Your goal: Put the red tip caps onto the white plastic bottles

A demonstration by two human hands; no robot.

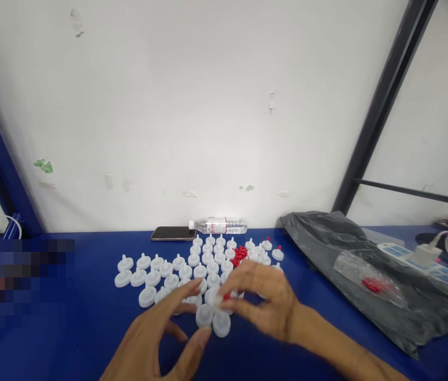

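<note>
Many white nozzle caps (147, 296), round with an upright spout, stand in a cluster on the blue table. My right hand (263, 299) reaches over the front right of the cluster. Its thumb and fingers pinch a small red tip (227, 296), beside a blurred white cap. My left hand (160, 333) is at the front left, fingers and thumb spread apart. The left thumb tip is close to a front white cap (204, 316); whether they touch I cannot tell. A pile of red tips (240, 256) lies among the caps. Two caps at the back right, one of them here (277, 253), wear red tips.
Behind the caps lie a phone (173, 233) and a clear water bottle (224, 226) on its side. On the right, a dark grey plastic bag (351, 264) carries a clear bag of red pieces (370, 280). A power strip (410, 259) with a charger lies beyond.
</note>
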